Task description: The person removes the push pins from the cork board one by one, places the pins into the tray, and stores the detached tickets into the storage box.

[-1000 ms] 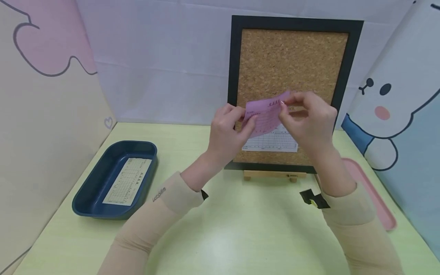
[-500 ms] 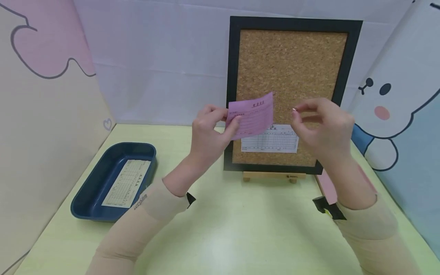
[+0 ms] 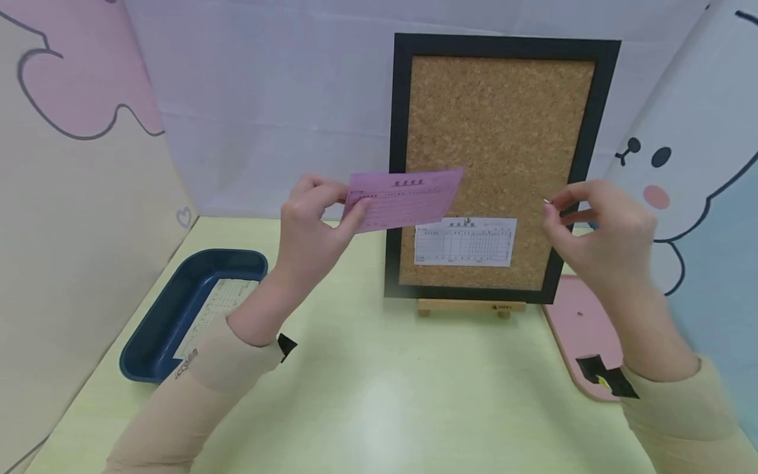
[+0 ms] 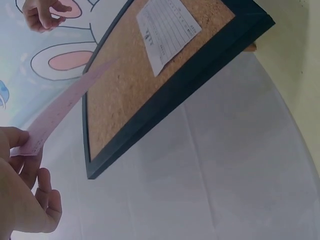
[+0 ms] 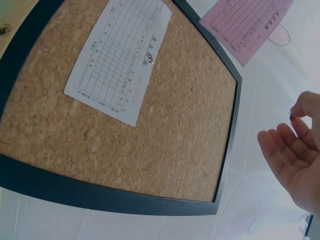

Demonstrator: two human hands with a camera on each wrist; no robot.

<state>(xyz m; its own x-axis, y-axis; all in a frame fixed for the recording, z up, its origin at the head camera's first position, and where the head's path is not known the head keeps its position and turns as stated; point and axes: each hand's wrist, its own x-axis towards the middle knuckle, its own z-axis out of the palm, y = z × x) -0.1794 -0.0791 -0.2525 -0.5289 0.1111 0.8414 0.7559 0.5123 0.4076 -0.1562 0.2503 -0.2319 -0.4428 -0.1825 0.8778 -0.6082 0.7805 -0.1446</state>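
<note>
My left hand (image 3: 316, 220) pinches the left end of a pink printed receipt slip (image 3: 408, 194) between thumb and fingers. The slip's free end reaches across the left frame of the corkboard (image 3: 497, 138) in the head view. To the right of the board, my right hand (image 3: 610, 230) pinches a tiny thumbtack (image 5: 291, 116) between thumb and forefinger, its other fingers curled loosely. A white printed slip (image 3: 464, 243) hangs low on the cork, held by a metallic thumbtack (image 5: 150, 58) at its top edge.
The black-framed board leans on a small wooden stand (image 3: 472, 306). At the left sits a dark blue tray (image 3: 139, 349) with a pale printed slip (image 3: 219, 306) in it, partly hidden by my sleeve. A pink tray (image 3: 583, 329) lies on the right, under my right forearm.
My hands have drawn apart. The left has carried the pink slip leftward; the right has let go of the slip's right edge and moved right and down with the thumbtack.
</note>
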